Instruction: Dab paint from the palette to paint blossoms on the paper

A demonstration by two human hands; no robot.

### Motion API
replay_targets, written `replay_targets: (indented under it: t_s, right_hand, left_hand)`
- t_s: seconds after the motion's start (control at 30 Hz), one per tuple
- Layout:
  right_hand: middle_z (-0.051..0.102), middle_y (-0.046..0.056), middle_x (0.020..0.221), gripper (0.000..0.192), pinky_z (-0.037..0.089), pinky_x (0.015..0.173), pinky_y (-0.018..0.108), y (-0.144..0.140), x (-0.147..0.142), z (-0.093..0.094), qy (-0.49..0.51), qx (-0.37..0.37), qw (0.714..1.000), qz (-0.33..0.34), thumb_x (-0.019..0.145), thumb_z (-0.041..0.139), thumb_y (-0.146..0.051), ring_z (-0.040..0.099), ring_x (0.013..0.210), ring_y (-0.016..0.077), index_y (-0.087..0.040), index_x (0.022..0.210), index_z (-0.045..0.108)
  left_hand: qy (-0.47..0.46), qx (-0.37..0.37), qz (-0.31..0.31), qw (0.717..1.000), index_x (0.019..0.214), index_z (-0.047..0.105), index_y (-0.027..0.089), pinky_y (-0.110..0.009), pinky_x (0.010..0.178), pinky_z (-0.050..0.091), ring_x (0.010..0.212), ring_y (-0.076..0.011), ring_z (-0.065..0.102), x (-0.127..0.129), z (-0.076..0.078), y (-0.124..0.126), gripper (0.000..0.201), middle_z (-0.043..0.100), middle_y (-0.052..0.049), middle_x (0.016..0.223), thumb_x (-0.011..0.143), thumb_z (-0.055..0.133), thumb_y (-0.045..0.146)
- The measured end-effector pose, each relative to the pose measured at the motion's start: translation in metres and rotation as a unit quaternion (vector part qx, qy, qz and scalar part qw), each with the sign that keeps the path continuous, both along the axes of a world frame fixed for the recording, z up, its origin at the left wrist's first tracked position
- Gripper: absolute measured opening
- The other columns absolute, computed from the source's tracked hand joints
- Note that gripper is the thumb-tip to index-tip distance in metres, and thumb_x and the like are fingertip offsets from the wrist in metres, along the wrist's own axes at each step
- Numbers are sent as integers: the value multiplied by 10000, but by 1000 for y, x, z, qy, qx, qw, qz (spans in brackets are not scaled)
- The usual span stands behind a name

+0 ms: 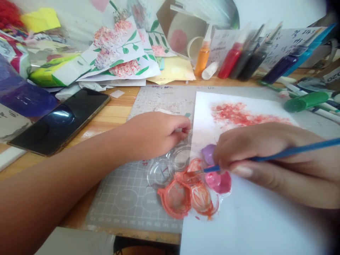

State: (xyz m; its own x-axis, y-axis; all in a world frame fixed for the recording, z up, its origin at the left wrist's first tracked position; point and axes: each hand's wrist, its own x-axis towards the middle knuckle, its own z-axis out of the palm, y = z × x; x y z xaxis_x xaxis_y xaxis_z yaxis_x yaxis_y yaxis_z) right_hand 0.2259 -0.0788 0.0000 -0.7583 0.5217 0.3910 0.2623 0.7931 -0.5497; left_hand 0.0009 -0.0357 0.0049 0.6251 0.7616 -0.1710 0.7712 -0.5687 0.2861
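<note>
My right hand (271,159) is closed round a paintbrush (294,150) with a blue handle. The brush's bristles, coated in orange-red paint, touch a clear plastic paint palette (177,196). Its wells carry orange, pink and purple paint, and some are bare. My left hand (162,136) is curled at the palette's far left edge; thumb and fingers come together there, and what they grip is hidden. Under the palette's right part lies a white sheet of paper (225,230), with red-orange dabs of paint (239,113) on its upper part, partly behind my right hand.
A grey cutting mat (127,212) lies beneath the paper on the wooden table. To the left is a black phone (61,117). Flower paintings (119,49) are piled behind. Along the back stand an orange bottle (203,56), a red bottle (231,60) and several darker ones.
</note>
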Motion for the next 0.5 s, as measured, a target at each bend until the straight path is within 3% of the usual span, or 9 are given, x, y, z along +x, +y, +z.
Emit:
replay_targets:
  t_s: [0.13,0.3,0.5]
  right_hand:
    - [569,-57,666,144,382,518,20,1,1,5,21,-50,998,-10,941,521,-182,489,555,-44,-171,819,597]
    - [654,-22,799,225,484,639,53,0,-4,9,-10,61,998,-23,966,485,-259,620,740,6,-160,789,581]
    - [568,-49,695,163,423,584,-35,3,5,9,23,-42,999,18,969,473,-196,505,581,-60,-152,846,571]
  left_hand:
    - [8,13,-3,1000,1010,654,274,-289,617,341,726,-183,602,-1,0,-1,274,704,-6,827,909,421,376]
    - [12,15,-8,1000,1013,653,271,-283,612,338,738,-180,608,0,0,-1,272,708,-2,841,904,426,374]
    - [9,9,-21,1000,1002,653,273,-284,616,342,731,-178,605,-1,-1,0,274,719,0,883,902,421,377]
